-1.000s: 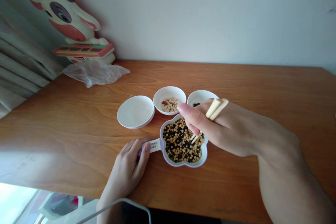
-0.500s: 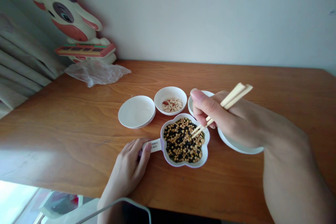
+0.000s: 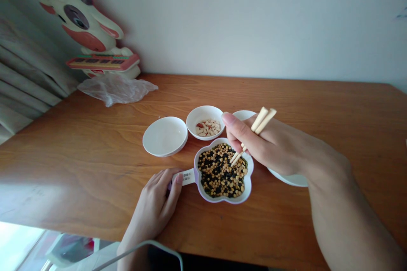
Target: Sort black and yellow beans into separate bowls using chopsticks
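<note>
My left hand [image 3: 159, 194] is closed around the labelled handle of a white, purple-edged, flower-shaped bowl [image 3: 197, 180]. Mixed black and yellow beans [image 3: 221, 173] cover its bottom. A pair of wooden chopsticks [image 3: 259, 125] is gripped in my right hand [image 3: 260, 142], their tips down among the beans at the bowl's right side. Behind it stands a white bowl [image 3: 199, 114] with pale pieces and a reddish one in it. To its left is an empty white bowl [image 3: 165, 135]. Two more white dishes, one behind [image 3: 244, 114] and one below [image 3: 288, 178] my right hand, are partly hidden.
At the back left, a cow-shaped toy keyboard [image 3: 101, 61] leans against the wall, with a crumpled clear plastic bag [image 3: 117, 89] before it. A curtain [image 3: 22, 76] hangs at the left. A cable [image 3: 143, 243] crosses the table's front edge.
My right hand has shifted left, and the chopsticks stand more upright, their tips still among the beans. The left hand keeps its hold on the bowl's handle.
</note>
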`<state>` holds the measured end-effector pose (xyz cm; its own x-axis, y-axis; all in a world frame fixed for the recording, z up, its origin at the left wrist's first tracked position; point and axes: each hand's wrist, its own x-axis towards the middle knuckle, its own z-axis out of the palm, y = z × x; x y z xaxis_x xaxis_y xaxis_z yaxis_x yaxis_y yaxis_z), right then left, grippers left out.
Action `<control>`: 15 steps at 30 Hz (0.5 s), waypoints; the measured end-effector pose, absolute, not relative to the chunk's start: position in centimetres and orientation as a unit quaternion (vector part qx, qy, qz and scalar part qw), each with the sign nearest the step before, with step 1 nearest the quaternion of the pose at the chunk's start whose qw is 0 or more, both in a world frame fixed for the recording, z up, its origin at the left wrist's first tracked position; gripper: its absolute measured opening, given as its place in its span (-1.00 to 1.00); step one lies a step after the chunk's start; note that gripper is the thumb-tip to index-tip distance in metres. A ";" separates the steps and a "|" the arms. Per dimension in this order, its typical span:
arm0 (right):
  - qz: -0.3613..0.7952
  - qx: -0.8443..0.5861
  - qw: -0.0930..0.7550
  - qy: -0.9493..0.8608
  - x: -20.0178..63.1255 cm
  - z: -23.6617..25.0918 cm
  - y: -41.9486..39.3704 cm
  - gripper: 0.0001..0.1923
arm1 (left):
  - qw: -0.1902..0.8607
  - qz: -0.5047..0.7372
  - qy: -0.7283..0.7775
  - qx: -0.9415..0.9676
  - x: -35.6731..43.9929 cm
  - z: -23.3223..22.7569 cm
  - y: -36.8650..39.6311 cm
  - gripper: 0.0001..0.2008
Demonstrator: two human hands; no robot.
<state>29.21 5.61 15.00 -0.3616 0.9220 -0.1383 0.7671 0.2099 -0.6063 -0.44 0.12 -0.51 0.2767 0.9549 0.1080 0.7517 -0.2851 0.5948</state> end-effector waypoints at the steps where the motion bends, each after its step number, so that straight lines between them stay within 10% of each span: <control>1: 0.304 -0.549 0.130 -0.768 29.2 15.0 5.6 -0.23 | 0.219 0.229 0.556 0.768 -0.5 -0.5 0.1 -0.77; 15: 0.310 -0.527 0.122 -0.782 29.1 15.1 5.8 -0.23 | 0.231 0.231 0.557 0.763 -0.6 -0.5 0.0 -0.78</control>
